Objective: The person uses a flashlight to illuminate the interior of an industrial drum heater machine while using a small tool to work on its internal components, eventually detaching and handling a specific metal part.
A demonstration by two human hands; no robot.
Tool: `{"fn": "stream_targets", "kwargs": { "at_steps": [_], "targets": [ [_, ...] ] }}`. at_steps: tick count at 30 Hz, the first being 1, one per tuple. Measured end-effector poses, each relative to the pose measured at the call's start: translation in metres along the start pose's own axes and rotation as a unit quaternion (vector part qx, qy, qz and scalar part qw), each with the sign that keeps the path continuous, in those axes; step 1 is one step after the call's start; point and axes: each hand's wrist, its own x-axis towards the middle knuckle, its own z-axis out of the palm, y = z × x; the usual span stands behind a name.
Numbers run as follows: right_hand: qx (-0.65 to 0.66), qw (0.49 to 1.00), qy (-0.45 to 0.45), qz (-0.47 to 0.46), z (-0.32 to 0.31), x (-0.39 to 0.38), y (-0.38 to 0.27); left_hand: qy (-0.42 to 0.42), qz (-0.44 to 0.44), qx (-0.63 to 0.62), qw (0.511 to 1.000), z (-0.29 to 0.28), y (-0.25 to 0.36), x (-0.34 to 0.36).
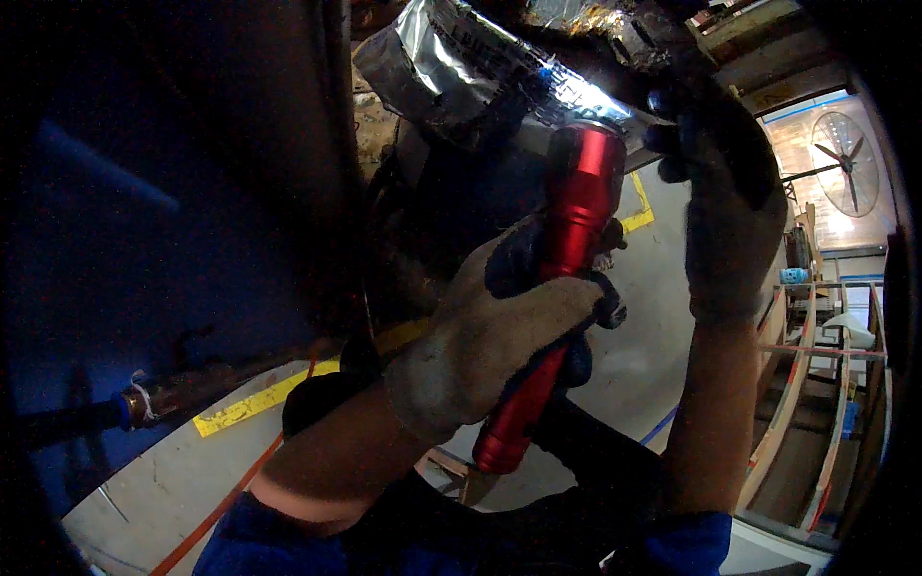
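Observation:
My left hand [514, 326], in a pale glove with dark coated fingers, is wrapped round a red metal flashlight [582, 206]. The flashlight stands steeply tilted, its head at the top, close under a shiny silver foil wrap [451, 67] with dark print. Bright light falls on the foil's right end. Raised on the right, my right hand [720, 182] wears a similar glove. Its dark fingers curl in toward that lit end of the foil. What they grip is lost in shadow, and I cannot tell whether they touch the foil.
A dark blue panel [192, 250] fills the left side. Beneath my arms lies a pale curved surface with yellow tape [264, 398] and an orange-red cord [226, 499]. A dark pipe-like part [192, 389] juts in from the left. Far right are a wooden frame [812, 403] and a large fan [847, 163].

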Motion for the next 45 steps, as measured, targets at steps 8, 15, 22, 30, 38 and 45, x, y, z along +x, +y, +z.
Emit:
{"fn": "stream_targets", "kwargs": {
  "at_steps": [8,15,22,30,38,45],
  "targets": [
    [-0.542,0.765,0.058,-0.343,-0.010,0.012,-0.001,-0.008,-0.025,-0.023,0.999,0.001,0.005,0.001],
    [-0.412,0.908,-0.012,-0.072,-0.008,0.001,-0.018,-0.002,0.009,0.008,1.000,0.001,0.004,-0.002],
    [-0.051,0.997,0.051,0.024,0.000,-0.003,-0.006,-0.004,-0.015,-0.001,1.000,0.000,0.006,0.000],
    [-0.121,0.990,0.053,-0.049,-0.003,-0.002,-0.004,-0.011,-0.025,0.009,1.000,-0.004,0.005,0.001],
    [-0.225,0.972,0.001,-0.061,-0.012,-0.002,0.006,-0.011,-0.023,0.019,1.000,-0.001,0.007,0.002],
    [-0.012,0.996,0.065,0.059,-0.002,-0.001,0.001,0.003,-0.012,0.026,1.000,0.001,0.006,0.002]
  ]
}}
